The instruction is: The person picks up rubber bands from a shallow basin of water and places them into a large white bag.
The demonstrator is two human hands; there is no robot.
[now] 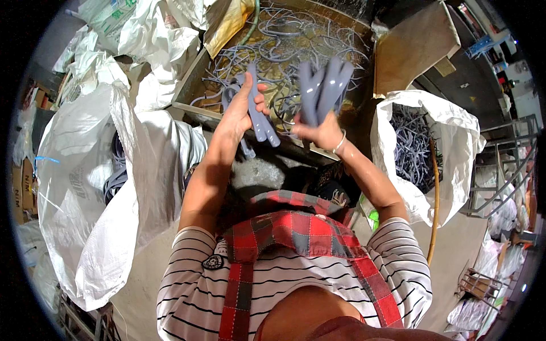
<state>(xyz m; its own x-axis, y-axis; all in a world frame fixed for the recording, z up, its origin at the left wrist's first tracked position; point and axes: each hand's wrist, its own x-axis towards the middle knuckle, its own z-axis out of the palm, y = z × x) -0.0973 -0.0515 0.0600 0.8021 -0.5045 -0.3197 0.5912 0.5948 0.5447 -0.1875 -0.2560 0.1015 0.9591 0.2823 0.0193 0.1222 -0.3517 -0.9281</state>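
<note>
My left hand (239, 113) is closed round a few smooth grey rubber-like strips (260, 128), whose ends hang below the fingers. To its right, my right hand (323, 133) grips a thicker bunch of similar grey strips (324, 88), which stand up from the fingers and are smeared by motion. Both hands are over the near side of a shallow tub (187, 82). In the tub, thin grey strands (278, 48) lie tangled in brownish liquid. The strips look wet and shiny.
A white woven sack (392, 165) at the right holds many thin grey strands, with a brown stick (436, 193) leaning on it. At the left stands a large white sack (85, 199) with dark grey pieces inside. A board (418, 48) leans at the back right.
</note>
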